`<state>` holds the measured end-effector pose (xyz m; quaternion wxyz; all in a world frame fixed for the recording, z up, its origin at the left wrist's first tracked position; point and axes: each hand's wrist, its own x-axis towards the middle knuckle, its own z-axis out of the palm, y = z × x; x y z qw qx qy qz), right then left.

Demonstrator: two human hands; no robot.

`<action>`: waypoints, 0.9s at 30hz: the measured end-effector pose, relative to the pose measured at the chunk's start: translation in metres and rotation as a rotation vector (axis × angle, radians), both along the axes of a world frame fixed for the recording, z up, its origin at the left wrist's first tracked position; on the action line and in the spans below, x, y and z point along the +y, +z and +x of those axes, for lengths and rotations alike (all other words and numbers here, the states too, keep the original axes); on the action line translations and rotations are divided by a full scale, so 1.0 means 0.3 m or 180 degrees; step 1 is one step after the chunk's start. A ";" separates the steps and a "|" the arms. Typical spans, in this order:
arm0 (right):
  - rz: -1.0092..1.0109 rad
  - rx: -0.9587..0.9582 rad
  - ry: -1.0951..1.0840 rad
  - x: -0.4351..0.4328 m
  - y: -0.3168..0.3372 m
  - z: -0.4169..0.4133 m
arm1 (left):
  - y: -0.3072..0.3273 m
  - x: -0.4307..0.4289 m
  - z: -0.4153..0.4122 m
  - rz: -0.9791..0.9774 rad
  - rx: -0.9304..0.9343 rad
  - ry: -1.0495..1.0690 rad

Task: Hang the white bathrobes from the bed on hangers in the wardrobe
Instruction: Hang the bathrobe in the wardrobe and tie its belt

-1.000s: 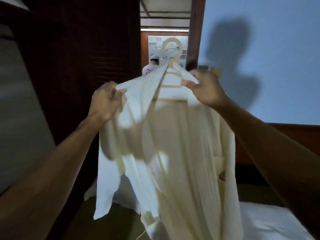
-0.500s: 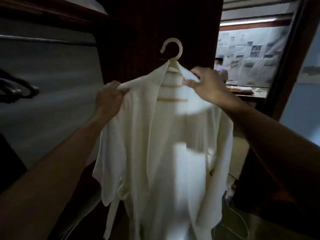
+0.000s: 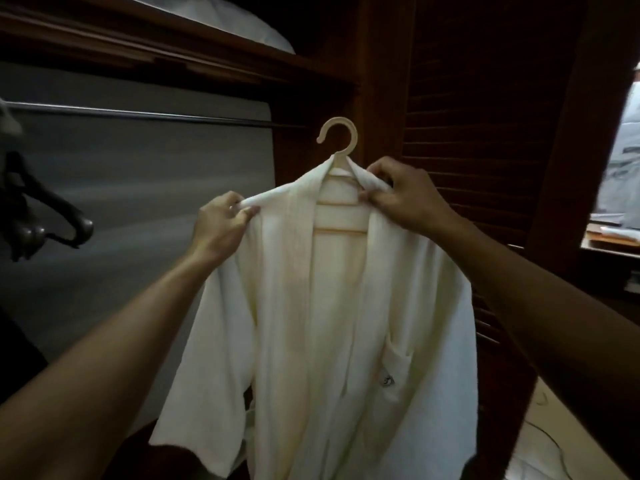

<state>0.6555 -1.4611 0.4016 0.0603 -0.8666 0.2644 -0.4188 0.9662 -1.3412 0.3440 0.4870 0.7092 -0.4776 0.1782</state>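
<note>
Fabric of the white terry-cloth bathrobe (image 3: 339, 323) is gripped at both shoulders. The shoulder fold on the left is pinched between the thumb and curled fingers of the left hand (image 3: 221, 226), and the collar fold on the other side is pinched by the curled fingers of the right hand (image 3: 405, 199). Both hands are closed tightly on cloth; whether the hanger's arms are also caught inside the grips cannot be told.

The bathrobe is draped on a cream plastic hanger (image 3: 337, 136). Its 2 crossbars are seen through the open collar, and its round hook stands upright above the neckline, free in the air. The garment is held up in front of the open wardrobe with its front falling open. 1 wide sleeve hangs below the left hand, and a patch pocket (image 3: 396, 368) with a small dark emblem is seen below the right forearm.

Further out, a thin metal clothes rail (image 3: 138, 115) is run across the dark wooden wardrobe (image 3: 377, 81) under a shelf, left of the hook and apart from it. Dark hangers (image 3: 52, 223), blurred, are seen at the left edge. White bedding (image 3: 249, 26) is stored on the shelf above. A dark louvred wooden door (image 3: 485, 116) stands behind the right hand.
</note>
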 end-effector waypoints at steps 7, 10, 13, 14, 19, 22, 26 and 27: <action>0.0087 -0.0040 0.0192 -0.364 0.057 0.327 | 0.054 -0.297 0.292 0.0170 0.0086 0.0215; 0.0042 -0.0063 0.0198 -0.511 0.083 0.466 | 0.088 -0.430 0.420 0.0245 0.0174 0.0263; -0.0052 -0.0096 0.0135 -0.655 0.123 0.605 | 0.119 -0.575 0.547 0.0179 0.0205 0.0262; -0.0112 -0.0107 0.0119 -0.702 0.134 0.651 | 0.125 -0.626 0.592 0.0093 0.0186 0.0176; -0.0197 -0.0054 0.0054 -0.915 0.202 0.869 | 0.173 -0.873 0.829 0.0177 0.0172 0.0039; -0.0264 -0.0089 -0.0005 -1.039 0.233 0.986 | 0.205 -1.012 0.967 0.0230 0.0121 -0.0164; -0.0125 0.0045 -0.0022 -1.201 0.288 1.121 | 0.249 -1.171 1.101 0.0325 -0.0038 -0.0070; -0.0160 0.0128 -0.0044 -1.241 0.303 1.153 | 0.255 -1.210 1.133 0.0322 -0.0020 -0.0139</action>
